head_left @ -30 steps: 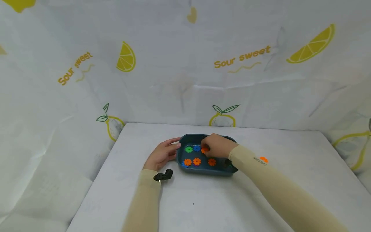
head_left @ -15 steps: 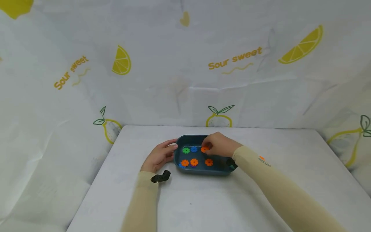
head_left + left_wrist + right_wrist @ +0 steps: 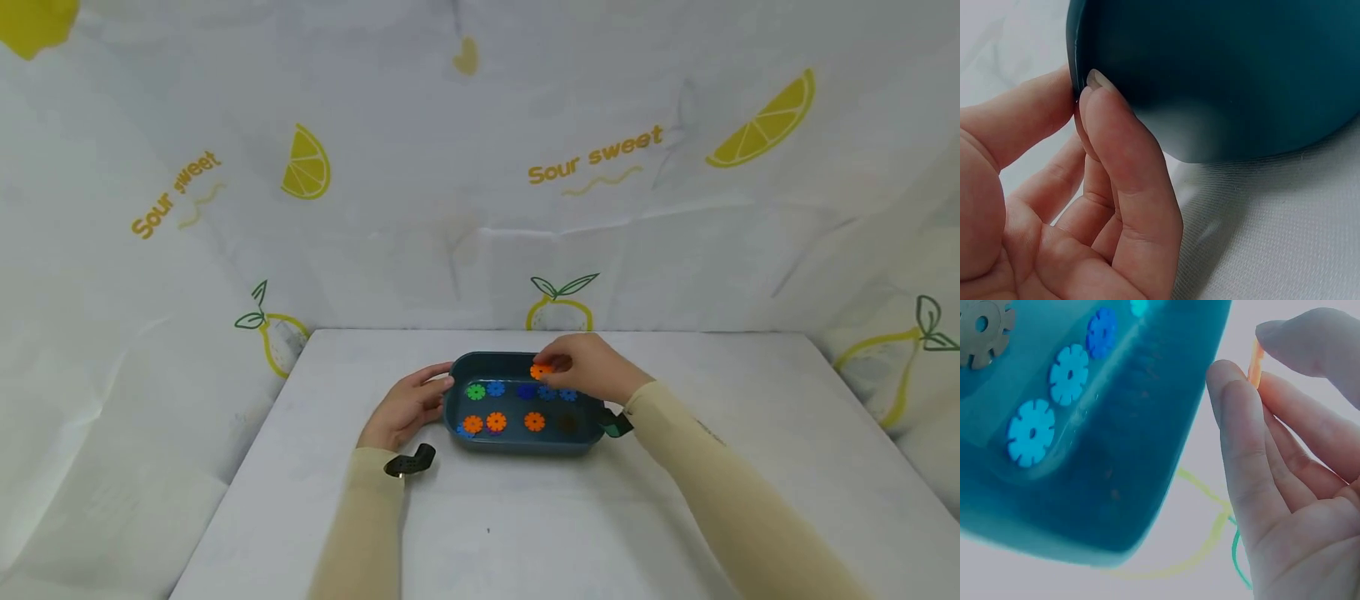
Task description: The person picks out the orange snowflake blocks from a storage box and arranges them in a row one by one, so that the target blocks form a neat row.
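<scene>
A dark teal tray [image 3: 517, 447] sits on the white table with several notched plastic snowflake discs inside. My left hand [image 3: 405, 408] pinches its left rim between thumb and fingers, also plain in the left wrist view. Over the tray's back side, my right hand [image 3: 596, 368] holds an orange snowflake disc [image 3: 540, 372] by thumb and fingertips. In the right wrist view that orange disc [image 3: 1255, 364] shows edge-on, apart from the tray wall. Blue discs [image 3: 1032, 433] lie in a row along the tray's back, with a green disc [image 3: 476, 392] at the row's left end.
Orange discs [image 3: 534, 422] lie along the front of the tray, some overlapping blue or purple ones. A dark brownish disc [image 3: 567, 423] lies at the front right. Behind the table [image 3: 480, 533] hangs a white sheet [image 3: 420, 258] printed with lemons.
My right hand has lifted the orange disc from the tray's back row and moved slightly up and right, uncovering blue discs. The left hand keeps its hold. The head view has shifted a little.
</scene>
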`<state>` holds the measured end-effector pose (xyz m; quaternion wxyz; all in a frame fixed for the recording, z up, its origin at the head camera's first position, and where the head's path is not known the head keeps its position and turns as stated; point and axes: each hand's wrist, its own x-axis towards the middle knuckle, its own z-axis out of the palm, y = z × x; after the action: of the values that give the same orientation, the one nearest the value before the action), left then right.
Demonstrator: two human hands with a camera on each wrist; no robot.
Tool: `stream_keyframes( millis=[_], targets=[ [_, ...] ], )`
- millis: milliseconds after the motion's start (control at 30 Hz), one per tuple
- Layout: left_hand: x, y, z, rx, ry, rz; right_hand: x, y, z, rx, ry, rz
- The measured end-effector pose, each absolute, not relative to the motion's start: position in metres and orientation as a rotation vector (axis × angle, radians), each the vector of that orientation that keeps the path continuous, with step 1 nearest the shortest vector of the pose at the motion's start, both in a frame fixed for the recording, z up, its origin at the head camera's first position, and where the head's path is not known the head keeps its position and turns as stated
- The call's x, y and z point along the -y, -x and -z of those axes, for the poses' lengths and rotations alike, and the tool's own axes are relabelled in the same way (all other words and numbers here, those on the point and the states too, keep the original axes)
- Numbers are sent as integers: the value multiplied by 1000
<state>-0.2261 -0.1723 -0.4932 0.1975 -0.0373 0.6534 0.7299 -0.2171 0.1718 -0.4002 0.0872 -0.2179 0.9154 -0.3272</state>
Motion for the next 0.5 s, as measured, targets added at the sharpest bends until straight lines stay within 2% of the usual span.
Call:
stream_keyframes(
  millis=[500],
  targets=[
    [171, 225, 494, -1806, 115, -2064, -230, 197, 414, -2838, 468, 1144]
  ],
)
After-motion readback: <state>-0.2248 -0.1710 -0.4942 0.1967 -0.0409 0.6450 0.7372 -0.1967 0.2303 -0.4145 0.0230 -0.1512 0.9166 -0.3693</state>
